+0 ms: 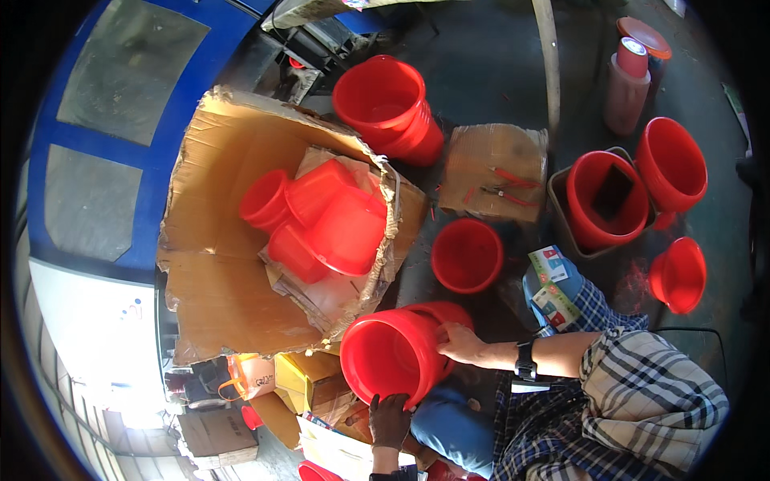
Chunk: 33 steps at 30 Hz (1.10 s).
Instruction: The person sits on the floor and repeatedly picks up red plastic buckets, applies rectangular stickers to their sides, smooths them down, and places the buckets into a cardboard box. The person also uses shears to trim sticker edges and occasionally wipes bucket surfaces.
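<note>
A red plastic bucket [402, 346], tilted with its mouth facing me, is between my two hands in front of my knees. My left hand [388, 421], in a dark glove, grips its lower rim. My bare right hand [463, 344], with a black watch on the wrist, holds its outer side. Another red bucket [448, 311] shows partly behind it. Printed cards [554, 306] with bucket pictures lie on my right knee. One more red bucket [467, 255] stands on the floor beyond my right hand.
A large torn cardboard carton [207, 258] holds several red buckets [349, 228]. A stack of red buckets [385, 102] stands behind it. Red-handled pliers [511, 195] lie on a small carton [490, 147]. A bucket with a dark block [607, 198] sits in a grey container [559, 204].
</note>
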Tool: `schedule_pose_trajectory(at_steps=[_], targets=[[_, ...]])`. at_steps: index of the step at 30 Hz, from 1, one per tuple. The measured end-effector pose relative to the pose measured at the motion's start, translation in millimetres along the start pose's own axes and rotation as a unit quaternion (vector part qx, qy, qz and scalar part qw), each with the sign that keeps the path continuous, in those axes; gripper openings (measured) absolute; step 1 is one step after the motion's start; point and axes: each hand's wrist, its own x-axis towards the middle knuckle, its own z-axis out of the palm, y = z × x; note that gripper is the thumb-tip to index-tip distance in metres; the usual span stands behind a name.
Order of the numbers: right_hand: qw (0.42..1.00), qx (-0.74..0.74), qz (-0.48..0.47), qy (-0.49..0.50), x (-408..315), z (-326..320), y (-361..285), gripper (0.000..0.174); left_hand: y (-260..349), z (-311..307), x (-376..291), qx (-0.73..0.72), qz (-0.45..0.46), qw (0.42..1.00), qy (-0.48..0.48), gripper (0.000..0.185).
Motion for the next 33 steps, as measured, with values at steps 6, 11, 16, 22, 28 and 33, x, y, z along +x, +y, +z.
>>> schedule_pose_trajectory(at_steps=[6,11,16,22,28,33], targets=[[0.993,0.017,0.114,-0.012,-11.6,17.8,20.4,0.042,10.6,1.3,11.8,-0.010,-0.003,1.000,-0.006,0.034],[0.983,0.044,0.177,-0.026,-10.6,44.3,44.3,0.040,20.7,5.0,21.9,-0.027,-0.006,0.999,-0.024,0.036],[0.902,0.302,0.242,-0.192,-26.7,51.2,23.4,0.025,22.1,-2.8,20.7,-0.078,-0.034,0.996,0.007,0.038],[0.731,0.544,0.139,-0.387,-86.6,37.8,-85.0,0.036,14.3,-100.8,-14.2,-0.006,0.073,0.910,0.409,0.042],[0.788,0.271,-0.035,-0.551,-137.5,10.9,-179.9,0.041,50.8,-206.1,-53.6,-0.016,-0.099,0.947,0.305,0.044],[0.853,0.180,-0.175,-0.458,-81.1,-145.1,-184.6,0.033,80.0,-193.4,-44.6,-0.122,-0.110,0.969,0.187,0.040]])
